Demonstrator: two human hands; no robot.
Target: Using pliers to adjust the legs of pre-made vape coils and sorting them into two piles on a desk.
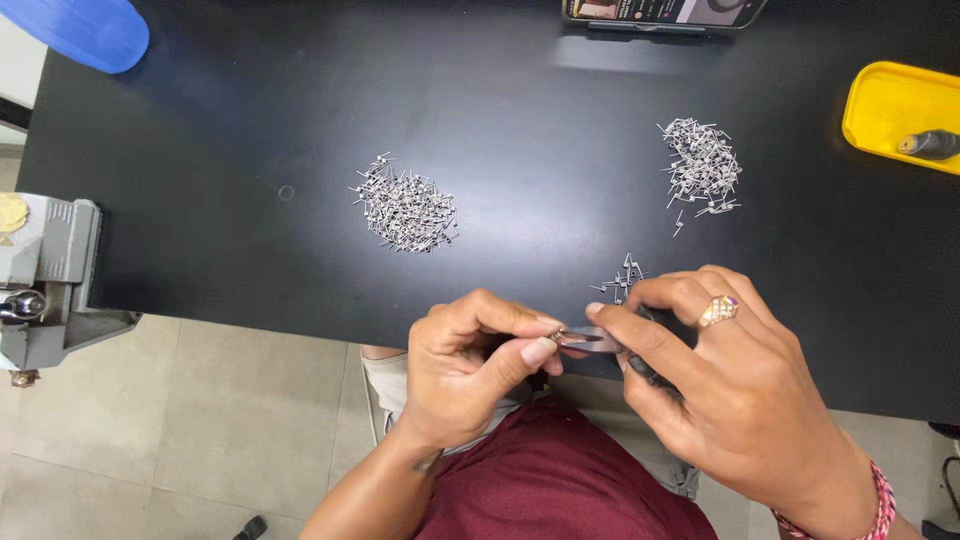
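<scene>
My left hand (470, 365) pinches a tiny metal pin (556, 333) between thumb and forefinger at the near edge of the black table (250, 270). My right hand (720, 380), with a ring on one finger, grips small dark-handled pliers (590, 340) whose metal jaws meet the pin at my left fingertips. A few loose metal pins (622, 278) lie just beyond my right hand. Two heaps of the same small pins sit farther out: one heap at the centre left (405, 205), another heap at the right (702, 165).
A yellow tray (885, 105) holding a dark cylindrical part (930, 145) sits at the far right. A phone (660, 12) leans at the table's back edge. A blue object (75, 30) is at the top left. A grey vise (45, 280) is clamped at the left.
</scene>
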